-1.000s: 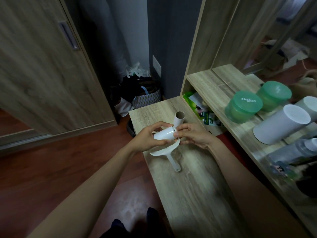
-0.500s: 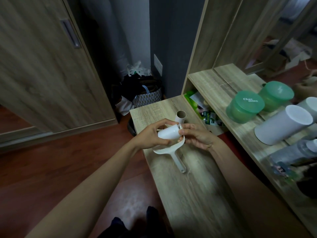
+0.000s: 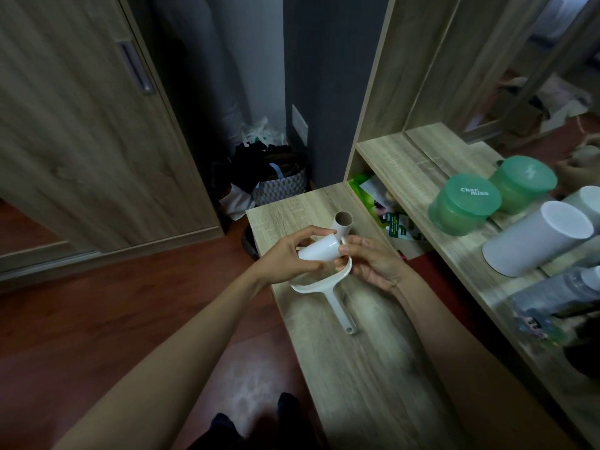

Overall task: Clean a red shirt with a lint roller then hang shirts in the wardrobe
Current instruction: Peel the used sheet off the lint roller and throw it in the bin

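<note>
Head view, nearest first. Low wooden bench (image 3: 373,378) runs away from the feet. Above its middle hangs the roller frame (image 3: 339,300), a white handle pointing back toward the person with a curved guard on top.

Left hand (image 3: 285,258): fingers and thumb curled round the white roll (image 3: 316,253), holding it clear of the guard. Right hand (image 3: 373,264): thumb and forefinger pinch the frame's end arm beside the roll's open end, the other fingers loosely bent under the guard.

Step, as I judge it: fitting a fresh roll to the lint roller, so cleaning has not begun. The bare cardboard core (image 3: 342,222) lying on the bench just behind the hands looks like the spent one. The next move calls for lining the roll's bore up with the frame's axle and seating it squarely — then finding the red shirt, which is nowhere in sight.

Containers, further out:
- cubby (image 3: 383,206) under the shelf: green and white packets, jumbled
- green tub (image 3: 464,203), lid on, contents dim, doubled in the mirror behind
- white canister (image 3: 535,238), capped, contents hidden
- patterned bag (image 3: 281,188) on the floor, dark items bulging out

Wardrobe door (image 3: 81,125) stands far left — partly slid open at its left edge.
</note>
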`<state>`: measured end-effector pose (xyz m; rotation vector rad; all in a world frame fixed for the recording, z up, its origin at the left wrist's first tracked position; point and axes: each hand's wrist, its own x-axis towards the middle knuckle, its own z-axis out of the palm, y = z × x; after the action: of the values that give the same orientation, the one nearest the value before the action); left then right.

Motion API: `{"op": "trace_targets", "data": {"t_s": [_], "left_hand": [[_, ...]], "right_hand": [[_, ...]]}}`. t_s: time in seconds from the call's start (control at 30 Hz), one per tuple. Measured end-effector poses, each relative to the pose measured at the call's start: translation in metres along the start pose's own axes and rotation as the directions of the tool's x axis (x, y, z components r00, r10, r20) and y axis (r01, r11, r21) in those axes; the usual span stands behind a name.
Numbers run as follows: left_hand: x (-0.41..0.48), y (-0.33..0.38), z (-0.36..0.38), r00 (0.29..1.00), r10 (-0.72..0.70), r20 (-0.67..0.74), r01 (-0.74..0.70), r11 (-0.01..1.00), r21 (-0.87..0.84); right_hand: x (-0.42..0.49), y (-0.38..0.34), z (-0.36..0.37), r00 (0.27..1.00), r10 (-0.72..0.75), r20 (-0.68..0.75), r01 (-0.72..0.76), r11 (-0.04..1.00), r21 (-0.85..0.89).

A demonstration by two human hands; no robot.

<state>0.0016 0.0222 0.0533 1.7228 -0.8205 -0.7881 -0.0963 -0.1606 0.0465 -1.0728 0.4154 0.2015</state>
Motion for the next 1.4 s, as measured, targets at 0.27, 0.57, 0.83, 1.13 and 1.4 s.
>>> {"op": "trace_targets", "data": {"t_s": [0.27, 0.57, 0.83, 1.13, 1.4], "left_hand": [[-0.01, -0.005, 0.008, 0.984, -0.174, -0.043, 0.149, 0.929, -0.34], [-0.013, -0.006, 0.017, 0.971, -0.228, -0.068, 0.161, 0.841, -0.517], [-0.01, -0.006, 0.025, 0.968, -0.244, -0.054, 0.173, 0.81, -0.56], [-0.007, -0.01, 0.024, 0.957, -0.285, -0.059, 0.205, 0.803, -0.559], [-0.004, -0.013, 0.026, 0.944, -0.322, -0.07, 0.209, 0.751, -0.626]], "right_hand": [[-0.013, -0.003, 0.006, 0.993, -0.111, -0.045, 0.1, 0.975, -0.2], [-0.02, -0.005, 0.008, 0.988, -0.155, -0.009, 0.139, 0.915, -0.379], [-0.02, -0.009, 0.008, 0.985, -0.171, -0.02, 0.146, 0.89, -0.433], [-0.019, 0.002, 0.008, 0.98, -0.189, -0.055, 0.148, 0.892, -0.428], [-0.012, 0.008, 0.006, 0.927, -0.364, -0.09, 0.255, 0.789, -0.559]]}}
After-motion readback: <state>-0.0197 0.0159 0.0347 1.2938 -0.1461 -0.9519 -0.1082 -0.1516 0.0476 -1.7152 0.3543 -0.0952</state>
